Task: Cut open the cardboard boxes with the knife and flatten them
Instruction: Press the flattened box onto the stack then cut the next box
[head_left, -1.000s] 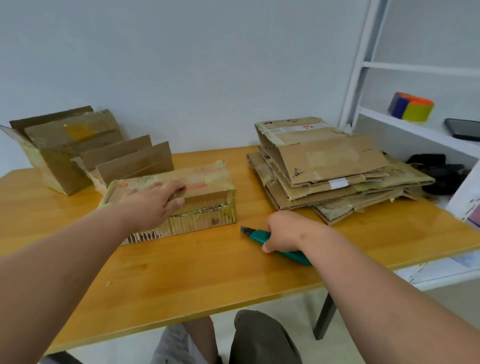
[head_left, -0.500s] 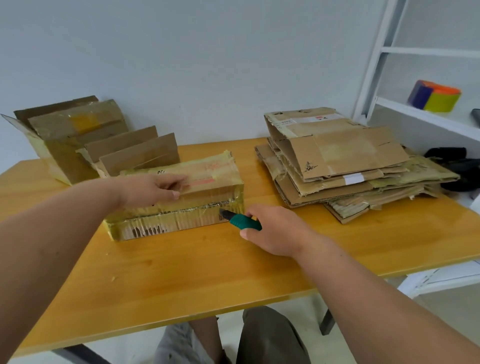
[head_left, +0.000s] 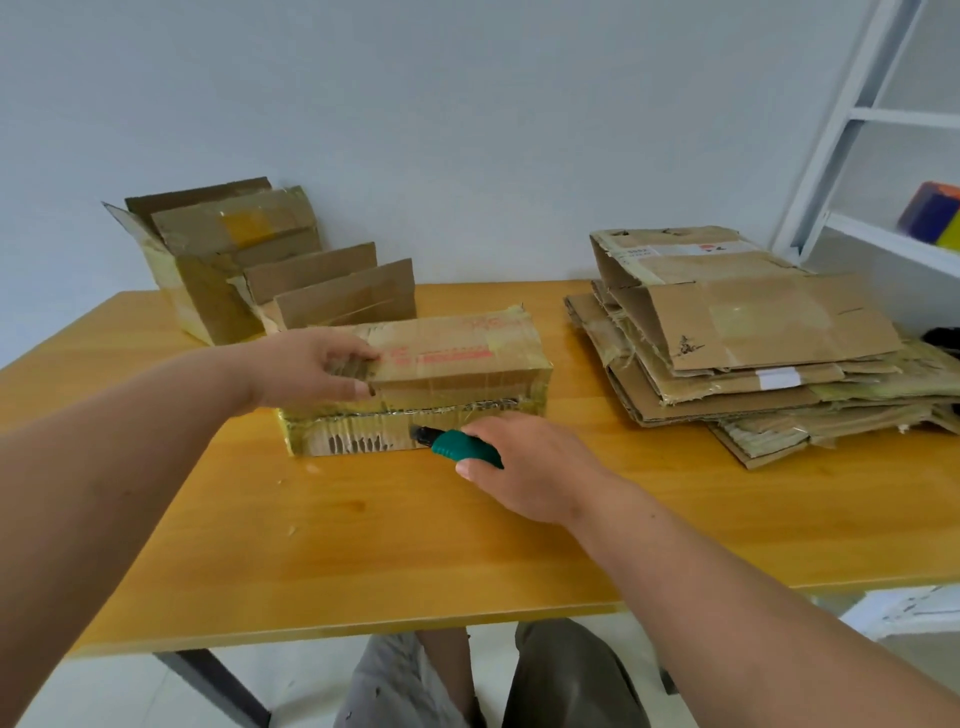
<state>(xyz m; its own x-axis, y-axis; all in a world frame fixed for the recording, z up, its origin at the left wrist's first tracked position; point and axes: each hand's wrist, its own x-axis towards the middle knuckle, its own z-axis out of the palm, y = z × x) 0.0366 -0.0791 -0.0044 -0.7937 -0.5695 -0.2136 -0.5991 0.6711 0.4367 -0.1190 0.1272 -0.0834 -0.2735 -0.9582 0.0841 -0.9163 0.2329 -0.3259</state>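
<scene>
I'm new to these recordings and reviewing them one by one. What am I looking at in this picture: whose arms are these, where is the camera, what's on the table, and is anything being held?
There is no machine here. The camera sits on a person's head and looks forward and down, so the two bare arms reaching in from the bottom are that person's own.

The left hand grips the top of a taped cardboard box lying on the wooden table. The right hand holds a green knife, whose dark tip is at the box's near side, along the taped seam.

At the back left stand two opened boxes with flaps up. On the right lies a stack of flattened cardboard. A white shelf unit stands at the far right, and the person's knees show under the table.
</scene>
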